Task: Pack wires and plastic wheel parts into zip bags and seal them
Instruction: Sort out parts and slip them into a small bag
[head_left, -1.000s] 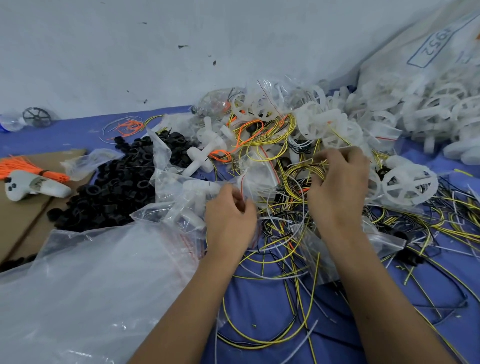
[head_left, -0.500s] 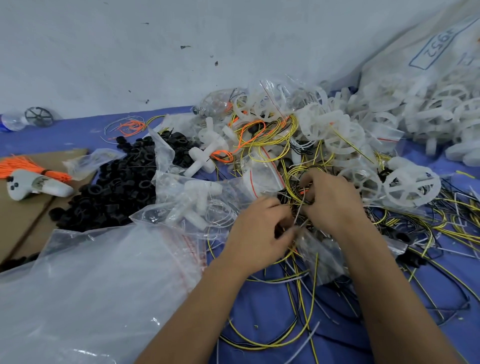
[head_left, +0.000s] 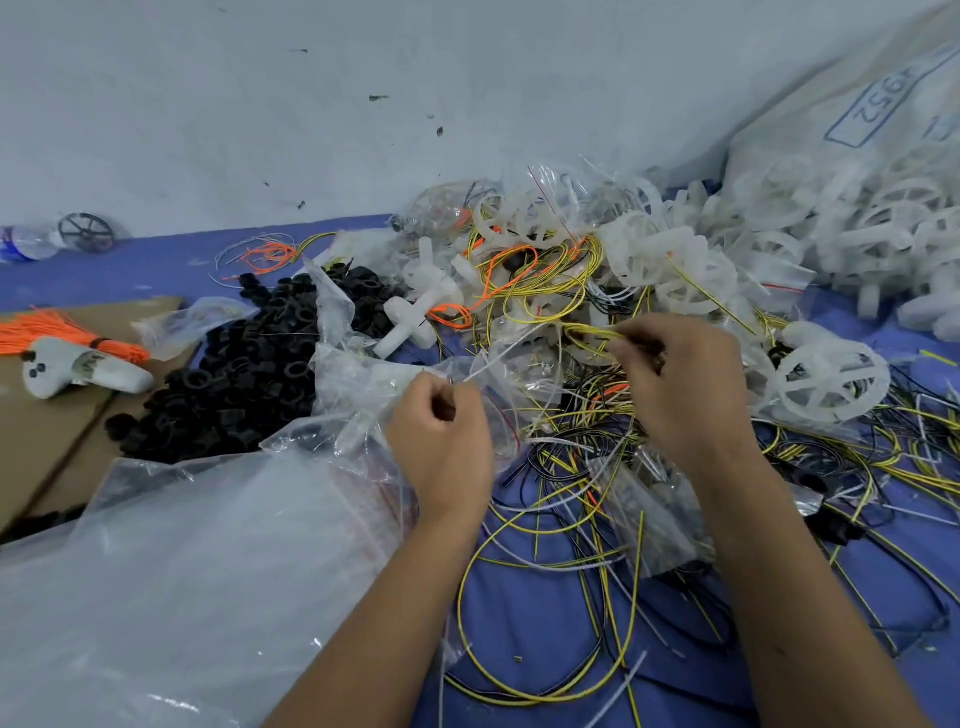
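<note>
Hands apart now: left hand (head_left: 441, 431) pinches white wire (head_left: 493, 364) (right hand (head_left: 680, 384), yellow).

My hands are apart now, no longer meeting over the wire tangle (head_left: 587, 457): the left hand (head_left: 441, 431) pinches a white wire (head_left: 498, 361) left of it, the right hand (head_left: 685, 384) lifts yellow wires (head_left: 592, 332) behind it.

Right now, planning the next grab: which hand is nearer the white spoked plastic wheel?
Right hand sits just left of the white spoked plastic wheel; left hand is farther left.
</note>
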